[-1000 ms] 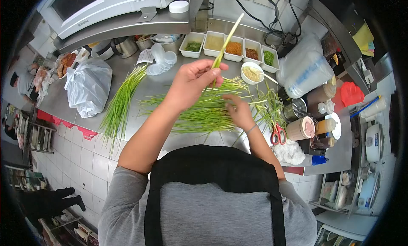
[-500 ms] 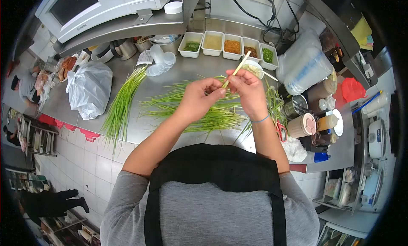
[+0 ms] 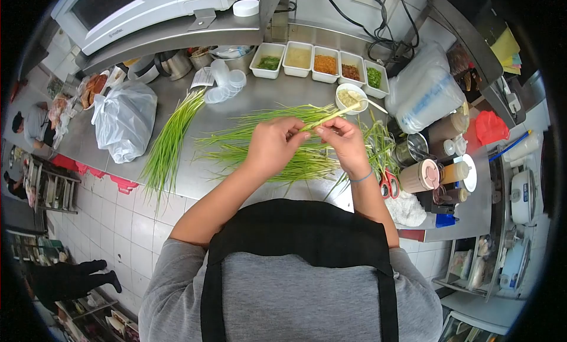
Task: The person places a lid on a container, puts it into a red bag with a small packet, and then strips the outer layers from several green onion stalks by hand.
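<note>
A pale green stalk [image 3: 339, 114] slants between my two hands, its pale end pointing up and right toward a small white bowl [image 3: 352, 98]. My left hand [image 3: 276, 142] pinches its lower part, and my right hand [image 3: 342, 140] has its fingers closed on it close by. Long green stalks [image 3: 301, 165] lie spread on the steel table under and around my hands. A separate green bundle [image 3: 172, 142] lies to the left. Loose green scraps [image 3: 379, 146] sit right of my right hand, with red-handled scissors [image 3: 390, 185] nearby.
White trays of chopped food [image 3: 297, 58] line the back. On the left stand a white plastic bag [image 3: 125, 120] and clear lids [image 3: 227, 82]. Bottles and tubs [image 3: 420, 175], a white cloth [image 3: 406, 209] and a large plastic bag [image 3: 426, 91] are at right. People appear far left.
The stalk has tilted lower, toward the right. My right hand has moved slightly down, and the white bowl and scissors show more fully.
</note>
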Available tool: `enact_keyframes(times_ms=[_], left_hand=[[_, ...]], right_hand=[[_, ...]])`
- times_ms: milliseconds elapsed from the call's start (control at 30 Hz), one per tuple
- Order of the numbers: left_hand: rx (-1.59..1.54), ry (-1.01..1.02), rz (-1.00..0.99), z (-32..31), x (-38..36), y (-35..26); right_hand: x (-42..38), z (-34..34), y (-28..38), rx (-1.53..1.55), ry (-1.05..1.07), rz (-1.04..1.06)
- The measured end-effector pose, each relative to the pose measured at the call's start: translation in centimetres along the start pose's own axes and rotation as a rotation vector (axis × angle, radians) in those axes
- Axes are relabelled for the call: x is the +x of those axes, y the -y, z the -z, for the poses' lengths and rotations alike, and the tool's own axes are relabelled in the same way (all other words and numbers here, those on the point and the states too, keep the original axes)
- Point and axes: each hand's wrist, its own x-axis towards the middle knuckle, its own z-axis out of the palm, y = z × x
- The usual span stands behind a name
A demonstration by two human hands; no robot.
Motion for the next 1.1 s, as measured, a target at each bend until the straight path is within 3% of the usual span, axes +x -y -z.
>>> enact_keyframes(times_ms=[67,167,333,367,433,533,567,667,800,1100], left_hand=[[0.098,-0.074,-0.073,0.2,0.0,0.4],[0.07,-0.062,-0.02,0.8,0.0,0.8],[-0.076,0.002,0.175,1.7,-0.1,2.5],[-0.106,0.029,0.227,1.9,-0.1,2.9],[-0.349,0.062,0.278,1.7,-0.3,4.3],[-0.64,0.102,0.351,1.5,-0.3,4.4],[-0.722,0.115,0.373,1.5,-0.2,4.0],[-0.789,0.116,0.391,1.3,-0.3,3.1],[-0.773,0.149,0.371,0.9,-0.7,2.8],[-0.761,0.196,0.55,1.7,-1.4,2.7]], right_hand=[[0.0,0.9,0.1,-0.037,-0.034,-0.024],[0.2,3.1,1.3,0.055,-0.099,0.015],[0.4,11.4,3.3,0.456,-0.256,0.219],[0.3,12.9,3.8,0.531,-0.405,0.212],[-0.3,13.6,4.7,0.523,-0.444,0.286],[-0.8,11.9,4.5,0.596,-0.207,0.2],[-0.7,10.3,4.0,0.62,-0.214,0.112],[-0.8,3.0,2.7,0.608,-0.146,-0.108],[-0.5,-3.1,0.3,0.448,0.019,-0.223],[-0.3,-3.4,-0.4,0.31,0.0,-0.252]])
